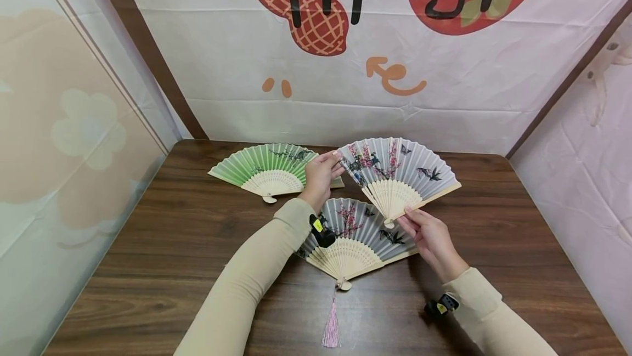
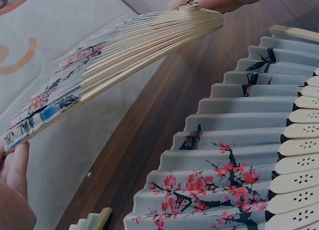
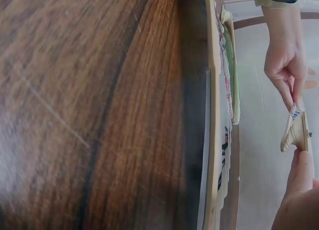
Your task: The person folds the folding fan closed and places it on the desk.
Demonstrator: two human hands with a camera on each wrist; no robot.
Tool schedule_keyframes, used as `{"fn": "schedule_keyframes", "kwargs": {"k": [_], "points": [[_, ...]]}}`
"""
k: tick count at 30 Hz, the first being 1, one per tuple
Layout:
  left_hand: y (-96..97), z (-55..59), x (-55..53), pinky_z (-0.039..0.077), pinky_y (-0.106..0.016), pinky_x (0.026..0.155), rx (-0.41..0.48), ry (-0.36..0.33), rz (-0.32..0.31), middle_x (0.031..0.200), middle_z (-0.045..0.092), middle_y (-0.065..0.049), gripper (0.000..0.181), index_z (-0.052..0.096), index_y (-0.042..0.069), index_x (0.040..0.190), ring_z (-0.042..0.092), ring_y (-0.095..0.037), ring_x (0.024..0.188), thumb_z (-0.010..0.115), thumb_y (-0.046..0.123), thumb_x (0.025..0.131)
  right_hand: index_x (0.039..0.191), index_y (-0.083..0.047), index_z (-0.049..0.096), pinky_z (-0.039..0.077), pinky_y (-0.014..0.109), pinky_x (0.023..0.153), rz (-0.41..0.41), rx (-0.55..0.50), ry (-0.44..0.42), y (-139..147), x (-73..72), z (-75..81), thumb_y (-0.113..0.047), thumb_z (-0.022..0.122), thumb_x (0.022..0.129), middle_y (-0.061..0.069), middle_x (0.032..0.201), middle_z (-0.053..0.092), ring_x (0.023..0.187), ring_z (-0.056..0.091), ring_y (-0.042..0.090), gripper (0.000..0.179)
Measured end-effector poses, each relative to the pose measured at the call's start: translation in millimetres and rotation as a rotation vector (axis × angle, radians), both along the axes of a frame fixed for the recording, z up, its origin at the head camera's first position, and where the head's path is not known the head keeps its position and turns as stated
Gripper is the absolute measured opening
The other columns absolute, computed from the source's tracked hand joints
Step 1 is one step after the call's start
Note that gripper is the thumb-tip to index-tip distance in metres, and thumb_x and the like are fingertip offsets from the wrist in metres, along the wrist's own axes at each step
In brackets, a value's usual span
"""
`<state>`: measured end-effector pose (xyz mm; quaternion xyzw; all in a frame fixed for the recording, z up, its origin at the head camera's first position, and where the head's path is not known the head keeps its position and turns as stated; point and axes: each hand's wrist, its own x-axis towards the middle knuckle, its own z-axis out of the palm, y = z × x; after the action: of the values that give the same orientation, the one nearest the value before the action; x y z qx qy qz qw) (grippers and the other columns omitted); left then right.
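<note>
At the bottom centre of the frame, a pink tassel (image 1: 332, 326) trails from the spread grey fan (image 1: 353, 252) lying mid-frame on the brown table (image 1: 173, 268). Right of centre, your right hand (image 1: 430, 235) pinches the raised pale fan (image 1: 401, 172) near its pivot, while your left hand (image 1: 320, 174) pinches its left edge. Beyond, left of centre, the green fan (image 1: 274, 172) lies spread, partly behind your left hand.

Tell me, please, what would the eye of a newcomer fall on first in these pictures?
Probably the raised pale fan, spread open between the left hand and the right hand, with its pink blossoms and dark birds. Next might come the grey fan on the table nearer the wearer, with its pink tassel, then the green fan at the back left.
</note>
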<state>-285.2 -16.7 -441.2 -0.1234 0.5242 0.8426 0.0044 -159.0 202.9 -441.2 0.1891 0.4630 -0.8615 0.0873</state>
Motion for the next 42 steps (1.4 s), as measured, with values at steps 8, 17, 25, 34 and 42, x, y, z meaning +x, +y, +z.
{"fn": "schedule_keyframes", "kwargs": {"k": [8,17,25,34,42], "points": [[-1.1,0.5,0.0,0.058,-0.027,0.075,0.007,0.004,-0.004,0.111,0.065,-0.018,0.027,0.064,-0.001,0.111,0.069,-0.02,0.083,0.065,0.007,0.086,0.079,-0.007,0.064,0.056,0.02,0.077,0.016,0.015,0.018,-2.7,3.9,0.6,0.0,0.042,0.096,0.002,0.076,0.068,0.075,0.069,0.011,0.029],[-2.0,2.6,1.0,0.059,-0.027,0.073,0.005,0.001,-0.009,0.105,0.067,-0.018,0.024,0.065,-0.002,0.109,0.067,-0.012,0.07,0.064,0.007,0.086,0.079,-0.007,0.065,0.056,0.02,0.076,0.016,0.02,0.031,-6.1,7.3,0.8,0.0,0.043,0.096,0.002,0.077,0.07,0.075,0.069,0.01,0.028],[-5.1,1.8,3.0,0.058,-0.028,0.075,0.001,-0.003,-0.036,0.106,0.067,-0.016,0.025,0.065,0.0,0.109,0.067,-0.015,0.076,0.065,0.009,0.086,0.078,-0.007,0.064,0.056,0.021,0.079,0.019,0.035,0.025,-11.2,10.6,0.0,0.002,0.042,0.096,0.002,0.076,0.069,0.076,0.068,0.01,0.029],[-7.5,2.0,5.7,0.058,-0.027,0.076,-0.014,-0.015,-0.06,0.109,0.065,-0.017,0.025,0.065,0.001,0.11,0.067,-0.02,0.086,0.065,0.01,0.086,0.079,-0.007,0.065,0.056,0.022,0.079,0.017,0.028,0.012,-14.6,13.6,-1.7,0.003,0.043,0.095,0.003,0.077,0.07,0.077,0.069,0.011,0.029],[-8.5,2.0,5.9,0.058,-0.027,0.076,-0.017,-0.033,-0.063,0.11,0.065,-0.016,0.024,0.065,0.002,0.109,0.066,-0.023,0.091,0.065,0.009,0.086,0.081,-0.007,0.065,0.056,0.021,0.078,0.03,0.037,0.004,-17.0,14.8,0.0,0.003,0.043,0.095,0.004,0.078,0.07,0.078,0.069,0.011,0.028]]}}
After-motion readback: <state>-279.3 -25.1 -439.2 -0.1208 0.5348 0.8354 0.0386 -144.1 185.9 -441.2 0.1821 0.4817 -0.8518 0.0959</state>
